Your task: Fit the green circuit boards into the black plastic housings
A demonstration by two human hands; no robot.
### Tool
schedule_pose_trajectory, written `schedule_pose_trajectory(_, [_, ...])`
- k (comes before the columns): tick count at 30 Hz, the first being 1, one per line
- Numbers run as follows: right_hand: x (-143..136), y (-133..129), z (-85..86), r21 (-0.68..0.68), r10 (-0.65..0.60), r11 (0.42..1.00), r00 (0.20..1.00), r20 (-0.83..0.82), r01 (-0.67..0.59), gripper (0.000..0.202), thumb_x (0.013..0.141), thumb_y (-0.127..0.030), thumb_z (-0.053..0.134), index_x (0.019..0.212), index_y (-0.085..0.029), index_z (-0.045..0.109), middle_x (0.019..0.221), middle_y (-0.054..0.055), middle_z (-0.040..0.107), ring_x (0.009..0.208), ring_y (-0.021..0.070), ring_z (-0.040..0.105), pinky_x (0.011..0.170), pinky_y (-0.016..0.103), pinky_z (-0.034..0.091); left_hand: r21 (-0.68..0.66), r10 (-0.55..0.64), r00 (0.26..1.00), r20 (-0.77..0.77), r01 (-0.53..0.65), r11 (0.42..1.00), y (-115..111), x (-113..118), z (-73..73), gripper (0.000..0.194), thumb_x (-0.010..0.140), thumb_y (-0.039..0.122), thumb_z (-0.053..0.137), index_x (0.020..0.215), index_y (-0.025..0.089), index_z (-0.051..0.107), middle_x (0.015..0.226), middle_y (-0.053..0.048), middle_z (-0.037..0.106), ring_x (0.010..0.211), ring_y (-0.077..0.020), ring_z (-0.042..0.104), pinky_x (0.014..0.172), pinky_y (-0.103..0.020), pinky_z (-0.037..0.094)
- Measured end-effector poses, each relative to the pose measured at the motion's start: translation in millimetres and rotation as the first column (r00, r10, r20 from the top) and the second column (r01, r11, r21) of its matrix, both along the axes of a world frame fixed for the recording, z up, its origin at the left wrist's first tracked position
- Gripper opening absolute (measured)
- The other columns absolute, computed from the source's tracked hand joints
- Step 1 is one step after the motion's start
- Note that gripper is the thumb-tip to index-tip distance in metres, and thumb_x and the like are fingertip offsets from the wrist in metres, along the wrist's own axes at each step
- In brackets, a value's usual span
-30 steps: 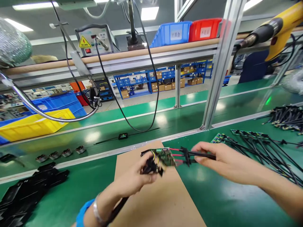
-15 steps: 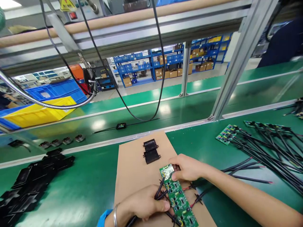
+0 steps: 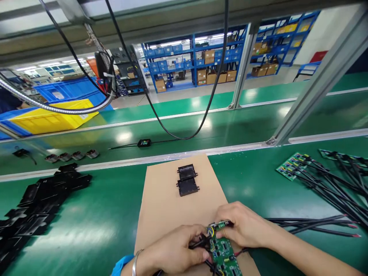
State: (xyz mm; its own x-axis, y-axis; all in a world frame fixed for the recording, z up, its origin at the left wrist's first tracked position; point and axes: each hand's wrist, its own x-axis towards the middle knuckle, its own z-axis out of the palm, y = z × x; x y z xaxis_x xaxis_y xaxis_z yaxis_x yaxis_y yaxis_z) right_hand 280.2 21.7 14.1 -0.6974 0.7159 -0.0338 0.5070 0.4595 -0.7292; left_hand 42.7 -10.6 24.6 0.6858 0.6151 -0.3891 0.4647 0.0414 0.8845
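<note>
Board (image 3: 222, 249) and both hands have moved a little toward the person, and also to the right over the cardboard (image 3: 161, 207), since the earlier frame; the two black cases (image 3: 188, 186) keep their place farther away on it. Left hand (image 3: 178, 249) is closed narrowly around black cables (image 3: 201, 243) at the left edge of the board, thumb below and forefinger above. Right hand (image 3: 247, 226) pinches the far end of the board, its thumb on the top face; the other fingers are partly hidden behind. So the board lies between the two hands, a bit below the right one, with its near end cut off by the picture border. I judge it light and stiff, not slippery, but fragile because of the small parts on its face and the joints of the wires; it seems better to hold it by its edges. The cables look springy and may pull on these joints. More black leads (image 3: 310, 226) lie to the right, behind the right forearm, which hides where they begin
</note>
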Motion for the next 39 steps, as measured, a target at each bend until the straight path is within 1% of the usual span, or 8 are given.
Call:
schedule_pose_trajectory(6, [3,-14,11.6,-0.222,0.012,0.975,0.989,0.145,0.02,0.019,0.067,-0.03,0.074,0.081,-0.022,0.063,0.071,-0.004,0.062,0.066,0.0163,0.055,0.06,0.024,0.035,0.087,0.106,0.994,0.005,-0.106,0.991,-8,0,15.1,0.029,0.084,0.019,0.055,0.113,0.022,0.056,0.107,-0.001,0.064,0.092,-0.017,0.058,0.081,-0.027,0.046])
schedule_pose_trajectory(12, [4,-32,-9.4,-0.035,0.018,0.999,0.99,0.138,-0.014,0.037,0.055,-0.002,0.055,0.087,-0.021,0.059,0.086,0.0,0.063,0.084,0.0192,0.057,0.071,0.025,0.035,0.115,0.033,0.995,-0.097,-0.021,0.993,-12,1,11.0,0.043,0.071,0.018,0.07,0.111,0.025,0.057,0.107,0.001,0.065,0.092,-0.019,0.059,0.079,-0.027,0.046])
schedule_pose_trajectory(16, [10,-16,5.5,-0.189,-0.055,0.978,0.981,0.187,0.091,0.016,0.068,-0.022,0.07,0.08,-0.022,0.06,0.078,-0.003,0.061,0.078,0.0183,0.055,0.066,0.024,0.036,0.11,0.005,0.997,-0.074,0.003,0.994,-6,-1,22.9,0.025,0.082,0.022,0.06,0.108,0.023,0.06,0.106,0.0,0.065,0.089,-0.0184,0.058,0.077,-0.027,0.046])
schedule_pose_trajectory(23, [4,3,31.6,-0.357,0.013,0.933,0.999,-0.052,-0.031,0.049,0.049,-0.02,0.08,0.094,-0.02,0.058,0.084,-0.004,0.062,0.076,0.0172,0.056,0.065,0.022,0.043,-0.11,0.192,0.948,0.255,-0.169,0.98,18,1,38.1,0.027,0.089,0.037,0.057,0.098,0.012,0.063,0.098,-0.006,0.066,0.092,-0.0207,0.059,0.087,-0.034,0.047])
schedule_pose_trajectory(29, [27,38,13.3,-0.752,0.036,0.656,0.998,-0.054,-0.064,0.045,0.064,-0.026,0.073,0.102,-0.017,0.051,0.067,-0.004,0.061,0.051,0.0133,0.055,0.048,0.023,0.045,0.301,0.085,0.994,0.072,-0.103,0.948,32,-11,39.6,0.049,0.084,0.046,0.064,0.125,0.02,0.057,0.121,-0.008,0.06,0.106,-0.0248,0.056,0.094,-0.037,0.045])
schedule_pose_trajectory(31, [39,51,11.7,-0.706,0.075,0.707,0.997,0.012,-0.045,0.047,0.064,-0.035,0.077,0.099,-0.017,0.053,0.068,-0.002,0.061,0.055,0.0161,0.057,0.05,0.025,0.046,0.535,0.186,0.981,-0.05,-0.131,0.834,43,-20,35.9,0.05,0.086,0.042,0.063,0.13,0.021,0.052,0.126,-0.009,0.056,0.111,-0.0262,0.053,0.098,-0.04,0.042])
schedule_pose_trajectory(34, [45,53,19.3,-0.378,0.094,0.926,0.975,0.204,-0.01,0.041,0.068,-0.049,0.076,0.084,-0.017,0.057,0.076,0.003,0.06,0.07,0.0213,0.058,0.061,0.031,0.046,0.72,0.307,0.932,-0.191,-0.079,0.689,59,-28,20.1,0.027,0.09,0.024,0.055,0.116,0.018,0.061,0.115,-0.01,0.059,0.108,-0.0264,0.051,0.095,-0.042,0.042])
schedule_pose_trajectory(39, [32,29,39.9,-0.127,0.14,0.986,0.944,0.299,-0.106,0.038,0.098,-0.046,0.039,0.077,-0.019,0.056,0.087,0.004,0.059,0.084,0.0213,0.055,0.076,0.035,0.043,0.714,0.2,0.952,-0.233,0.027,0.7,50,-33,-5.5,0.016,0.089,0.015,0.054,0.095,0.019,0.069,0.095,-0.006,0.063,0.094,-0.0219,0.052,0.084,-0.035,0.044])
